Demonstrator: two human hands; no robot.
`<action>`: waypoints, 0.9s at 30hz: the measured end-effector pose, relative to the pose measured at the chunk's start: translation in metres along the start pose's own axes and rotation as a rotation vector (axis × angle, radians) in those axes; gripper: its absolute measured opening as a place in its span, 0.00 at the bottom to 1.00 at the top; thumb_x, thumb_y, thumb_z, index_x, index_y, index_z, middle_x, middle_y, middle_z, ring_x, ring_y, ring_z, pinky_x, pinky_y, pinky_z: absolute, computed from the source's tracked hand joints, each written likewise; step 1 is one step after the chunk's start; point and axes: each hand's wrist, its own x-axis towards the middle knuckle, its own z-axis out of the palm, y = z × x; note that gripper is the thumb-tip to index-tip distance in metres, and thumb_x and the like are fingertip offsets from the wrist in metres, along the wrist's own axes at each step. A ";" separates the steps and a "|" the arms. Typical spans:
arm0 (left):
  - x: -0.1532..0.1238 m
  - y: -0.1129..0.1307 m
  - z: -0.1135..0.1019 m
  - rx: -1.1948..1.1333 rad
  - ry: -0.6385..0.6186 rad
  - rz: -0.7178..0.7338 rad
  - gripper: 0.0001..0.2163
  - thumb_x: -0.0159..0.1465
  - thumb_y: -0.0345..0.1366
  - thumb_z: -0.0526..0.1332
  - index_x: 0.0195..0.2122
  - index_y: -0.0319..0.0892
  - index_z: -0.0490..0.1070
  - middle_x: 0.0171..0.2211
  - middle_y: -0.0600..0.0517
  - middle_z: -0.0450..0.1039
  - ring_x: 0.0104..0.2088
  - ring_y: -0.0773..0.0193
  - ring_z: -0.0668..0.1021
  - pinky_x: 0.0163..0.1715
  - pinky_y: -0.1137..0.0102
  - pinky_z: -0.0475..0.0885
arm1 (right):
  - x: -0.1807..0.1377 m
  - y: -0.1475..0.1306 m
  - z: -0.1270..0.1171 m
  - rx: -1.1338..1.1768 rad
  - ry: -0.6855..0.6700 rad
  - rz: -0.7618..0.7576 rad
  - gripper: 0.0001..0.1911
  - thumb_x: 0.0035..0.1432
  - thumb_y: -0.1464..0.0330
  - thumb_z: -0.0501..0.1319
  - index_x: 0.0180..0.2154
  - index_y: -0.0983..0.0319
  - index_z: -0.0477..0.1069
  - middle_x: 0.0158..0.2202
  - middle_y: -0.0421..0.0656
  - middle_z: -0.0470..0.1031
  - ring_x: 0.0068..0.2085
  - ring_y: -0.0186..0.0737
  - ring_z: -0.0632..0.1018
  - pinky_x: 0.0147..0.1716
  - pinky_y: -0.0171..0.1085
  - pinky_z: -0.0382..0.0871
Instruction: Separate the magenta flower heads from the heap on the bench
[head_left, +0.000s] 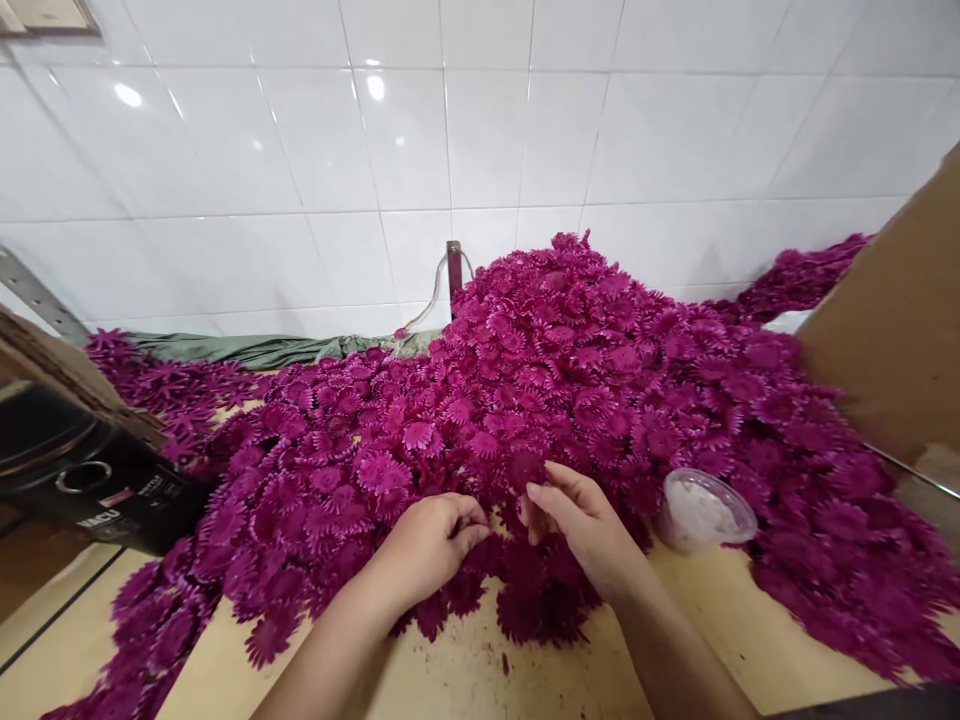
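Observation:
Magenta artificial-looking flower heads (555, 340) with fringed petals lie heaped across the work surface. My right hand (581, 515) pinches one dark magenta flower head (527, 468) between thumb and fingers, just above the near side of the heap. Close beside it on the left, my left hand (435, 545) is closed, thumb against fingertips; whatever is in that pinch is hidden or too small to name. Below the hands lies a small cluster of darker flower heads (540, 595). To the right of my right hand stands a clear plastic tub (709, 510) with whitish contents.
A black bucket-like container (112, 480) stands at the left by a cardboard edge (60, 370). On the right rises a cardboard panel (892, 330). A white tiled wall (487, 140) closes off the back, with a short upright post (454, 268) before it.

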 end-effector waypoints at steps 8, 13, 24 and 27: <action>-0.001 0.010 0.016 0.031 -0.016 0.138 0.06 0.55 0.33 0.57 0.30 0.44 0.73 0.35 0.51 0.70 0.38 0.62 0.71 0.40 0.68 0.66 | 0.010 0.006 0.005 -0.098 0.121 -0.019 0.04 0.47 0.68 0.52 0.24 0.62 0.59 0.14 0.32 0.59 0.17 0.26 0.61 0.17 0.28 0.56; 0.006 0.011 0.010 -0.125 0.315 0.107 0.09 0.59 0.34 0.52 0.37 0.43 0.70 0.37 0.49 0.70 0.39 0.62 0.72 0.42 0.66 0.66 | 0.012 0.006 0.008 -0.114 0.123 -0.031 0.03 0.44 0.70 0.52 0.26 0.62 0.60 0.15 0.31 0.57 0.17 0.26 0.58 0.17 0.28 0.51; 0.021 0.012 0.016 -0.384 0.474 0.031 0.06 0.57 0.33 0.53 0.29 0.40 0.70 0.29 0.51 0.73 0.32 0.64 0.74 0.36 0.70 0.68 | 0.021 0.017 0.009 -0.284 0.134 -0.142 0.08 0.48 0.66 0.55 0.31 0.63 0.66 0.30 0.41 0.69 0.31 0.36 0.69 0.31 0.35 0.63; 0.021 0.008 0.019 -0.401 0.524 0.046 0.06 0.57 0.32 0.54 0.31 0.41 0.70 0.31 0.50 0.73 0.35 0.64 0.74 0.37 0.69 0.68 | 0.022 0.014 0.009 -0.381 0.180 -0.199 0.07 0.49 0.67 0.53 0.31 0.63 0.66 0.28 0.41 0.70 0.31 0.36 0.69 0.33 0.35 0.63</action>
